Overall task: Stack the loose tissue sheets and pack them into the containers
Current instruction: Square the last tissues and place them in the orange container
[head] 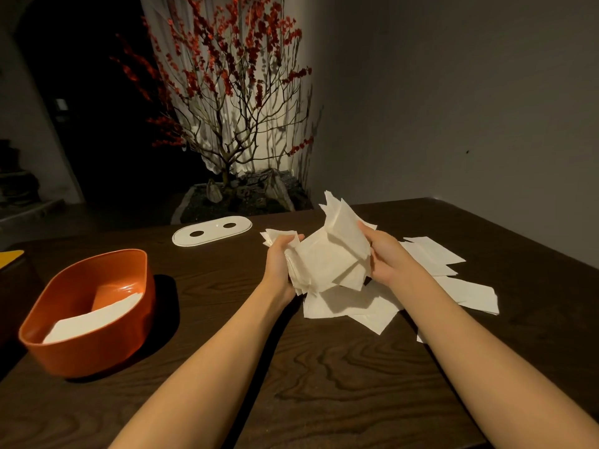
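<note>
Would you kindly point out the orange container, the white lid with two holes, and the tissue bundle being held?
orange container (97, 348): head view, front outer wall.
white lid (212, 234): head view, flat middle between its holes.
tissue bundle (324, 259): head view, front sheet's centre.

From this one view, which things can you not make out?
- Head view: tissues in the orange container, depth hidden by its wall.
- Sheets under the held bundle: count hidden.
- Yellow object: cut off at left edge.
- Doorway: too dark.
</note>
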A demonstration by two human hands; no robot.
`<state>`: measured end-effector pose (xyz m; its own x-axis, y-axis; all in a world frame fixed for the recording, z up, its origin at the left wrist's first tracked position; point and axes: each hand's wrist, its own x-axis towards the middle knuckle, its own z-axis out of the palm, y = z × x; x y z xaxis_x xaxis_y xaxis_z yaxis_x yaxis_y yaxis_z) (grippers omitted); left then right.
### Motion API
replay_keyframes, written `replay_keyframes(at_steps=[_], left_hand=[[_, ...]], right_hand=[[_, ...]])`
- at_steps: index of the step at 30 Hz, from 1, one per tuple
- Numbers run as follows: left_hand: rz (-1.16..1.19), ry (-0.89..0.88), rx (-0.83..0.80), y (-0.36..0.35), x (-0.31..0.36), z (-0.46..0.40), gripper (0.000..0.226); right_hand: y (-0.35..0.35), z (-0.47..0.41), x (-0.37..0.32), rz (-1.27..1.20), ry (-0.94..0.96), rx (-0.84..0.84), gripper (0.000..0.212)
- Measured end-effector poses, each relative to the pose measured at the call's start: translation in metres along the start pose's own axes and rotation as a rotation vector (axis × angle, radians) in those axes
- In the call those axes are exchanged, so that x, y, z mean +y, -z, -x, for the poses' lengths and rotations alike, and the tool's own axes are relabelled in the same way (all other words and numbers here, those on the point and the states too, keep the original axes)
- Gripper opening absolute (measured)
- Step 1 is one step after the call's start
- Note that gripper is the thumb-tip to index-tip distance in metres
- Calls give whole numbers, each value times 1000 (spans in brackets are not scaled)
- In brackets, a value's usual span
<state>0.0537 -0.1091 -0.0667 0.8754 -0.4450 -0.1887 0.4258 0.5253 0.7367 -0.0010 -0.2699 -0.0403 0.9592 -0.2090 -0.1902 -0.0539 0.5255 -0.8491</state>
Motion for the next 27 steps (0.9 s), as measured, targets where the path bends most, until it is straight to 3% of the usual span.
replay_keyframes(at_steps=[5, 11, 15, 17, 20, 22, 24, 27], left_hand=[[25, 59, -179, -7, 0, 6, 27], [-74, 123, -169, -12, -2, 8, 23], [-104, 123, -47, -15, 4, 13, 18], [-256, -15, 76, -17, 5, 12, 20], [-763, -474, 250, -19, 1, 11, 20], [-1007, -728, 246, -20, -1, 14, 15], [-1149, -849, 221, -22, -5, 13, 14], [-1303, -858, 233, -26, -10, 8, 17]], right_hand=[[-1, -3, 9, -98, -81, 0, 33], [-3, 0, 10, -35, -164, 26, 29], [-7, 7, 6, 78, -155, 82, 23], [-9, 7, 6, 109, -116, 147, 22], [-11, 1, 8, 230, -6, 275, 39], [-10, -4, 11, 268, 45, 327, 47], [-13, -5, 13, 288, 91, 340, 43], [-18, -3, 17, 399, 177, 346, 45]])
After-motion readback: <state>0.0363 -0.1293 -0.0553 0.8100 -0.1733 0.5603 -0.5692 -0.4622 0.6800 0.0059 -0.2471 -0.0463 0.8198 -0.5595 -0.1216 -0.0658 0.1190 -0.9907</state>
